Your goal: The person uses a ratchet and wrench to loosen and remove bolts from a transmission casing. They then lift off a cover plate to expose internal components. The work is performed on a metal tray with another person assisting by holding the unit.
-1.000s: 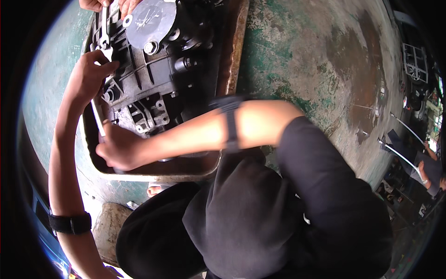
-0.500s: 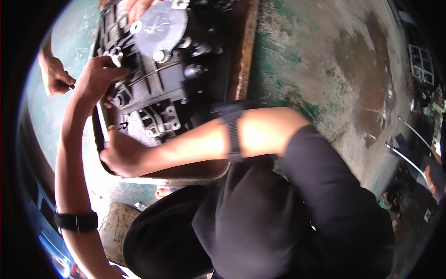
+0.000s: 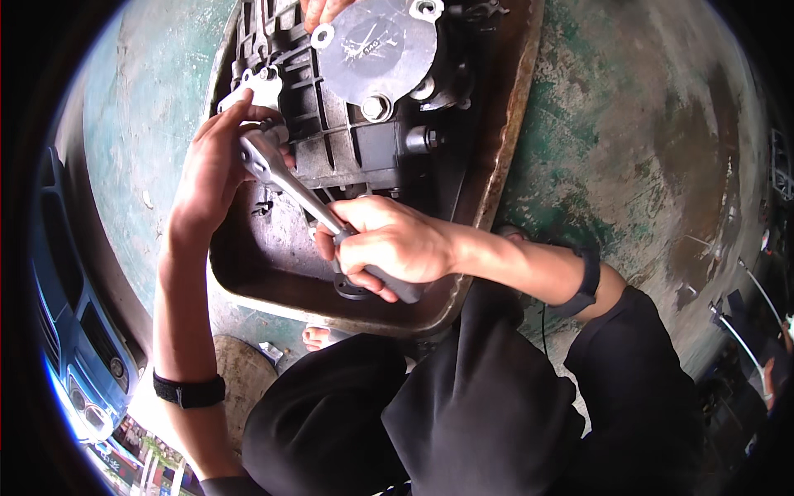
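My right hand [image 3: 393, 240] is closed round the dark handle of a ratchet wrench [image 3: 298, 192], whose silver shaft slants up and left. At the wrench's head my left hand [image 3: 207, 174] curls its fingers round the socket end, partly hidden behind the head. The head is at the left side of a grey metal gearbox housing [image 3: 331, 157], close to a pale metal bracket [image 3: 263, 84]. A round silver cover plate [image 3: 376, 54] sits on the housing, with a large bolt [image 3: 376, 108] at its lower edge.
The housing rests in a worn metal tray [image 3: 517, 107]. Another person's hand [image 3: 324, 10] touches it by the cover plate. A round dark part [image 3: 351, 289] lies near the tray's near wall. A blue car [image 3: 78, 314] stands left; a stained stool [image 3: 240, 376] is nearby.
My right hand has moved right and up from the tray's near-left corner, the wrench now slanting across. My left hand has shifted to the wrench head. Another person's hand at left has gone from view.
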